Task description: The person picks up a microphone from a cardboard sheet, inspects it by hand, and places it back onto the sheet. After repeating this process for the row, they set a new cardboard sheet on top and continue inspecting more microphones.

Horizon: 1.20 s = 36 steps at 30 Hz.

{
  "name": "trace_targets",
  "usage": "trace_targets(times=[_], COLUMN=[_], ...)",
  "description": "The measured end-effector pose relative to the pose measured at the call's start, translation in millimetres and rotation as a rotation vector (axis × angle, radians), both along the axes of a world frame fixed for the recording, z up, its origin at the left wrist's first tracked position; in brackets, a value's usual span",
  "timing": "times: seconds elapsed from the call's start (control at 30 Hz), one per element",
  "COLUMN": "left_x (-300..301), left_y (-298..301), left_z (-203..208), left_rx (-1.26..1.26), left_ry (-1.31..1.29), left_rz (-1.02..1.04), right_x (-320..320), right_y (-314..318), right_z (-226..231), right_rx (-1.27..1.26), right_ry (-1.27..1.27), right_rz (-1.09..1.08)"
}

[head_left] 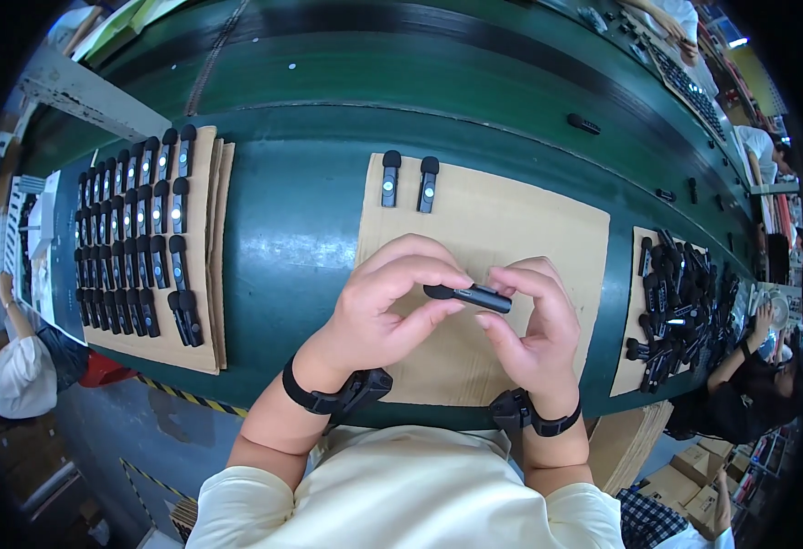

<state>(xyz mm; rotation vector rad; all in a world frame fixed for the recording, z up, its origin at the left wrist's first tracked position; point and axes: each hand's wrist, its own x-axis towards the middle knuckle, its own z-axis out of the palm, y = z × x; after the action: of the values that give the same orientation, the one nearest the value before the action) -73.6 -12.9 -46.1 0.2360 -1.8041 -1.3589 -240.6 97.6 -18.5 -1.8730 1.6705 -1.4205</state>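
Observation:
A small black wireless microphone point(484, 296) with a foam tip is held level above a brown cardboard sheet point(548, 210). The thumb and index finger of my left hand point(388, 297) pinch it near the foam end. My right hand point(540, 320) curves around the opposite end, thumb and index finger apart on either side of the body; whether they touch it I cannot tell. At the sheet's far left edge lie two similar microphones, a left one point(389, 178) and a right one point(428, 186), foam tips pointing away from me.
Rows of microphones point(129, 215) cover stacked cardboard point(223, 265) on the left. A jumbled heap of microphones point(671, 306) lies on cardboard at the right. Beyond the green table point(282, 229) runs a green conveyor belt point(401, 73) carrying a microphone point(584, 123). Other people work around the edges.

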Motion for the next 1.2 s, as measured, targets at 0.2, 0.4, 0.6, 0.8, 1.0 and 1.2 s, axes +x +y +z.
trace_targets(times=[0.2, 0.4, 0.6, 0.8, 1.0, 1.2], left_x=[-4.6, -3.4, -5.3, -7.6, -10.7, -12.0], left_y=[11.5, 2.2, 1.3, 6.0, 4.2, 2.8], left_z=[2.9, -8.9, -19.3, -12.1, -17.1, -20.4], left_rx=[0.477, 0.897, 0.931, 0.798, 0.429, 0.315], left_ry=[-0.017, 0.085, 0.140, -0.167, -0.473, -0.491], left_rz=[0.022, -0.314, -0.363, -0.205, 0.076, 0.106], right_x=[3.0, 6.1, 0.7, -16.5, -45.7, -60.0], right_y=[0.9, -3.5, -14.9, -33.4, -76.3, -114.5], right_z=[-2.1, 2.9, 4.4, 11.2, -5.7, -34.8], right_rx=[-0.036, -0.067, 0.108, 0.389, 0.494, 0.621], right_ry=[-0.003, 0.180, -0.196, -0.451, -0.201, -0.124], right_rz=[-0.044, -0.012, -0.017, 0.105, 0.007, -0.023])
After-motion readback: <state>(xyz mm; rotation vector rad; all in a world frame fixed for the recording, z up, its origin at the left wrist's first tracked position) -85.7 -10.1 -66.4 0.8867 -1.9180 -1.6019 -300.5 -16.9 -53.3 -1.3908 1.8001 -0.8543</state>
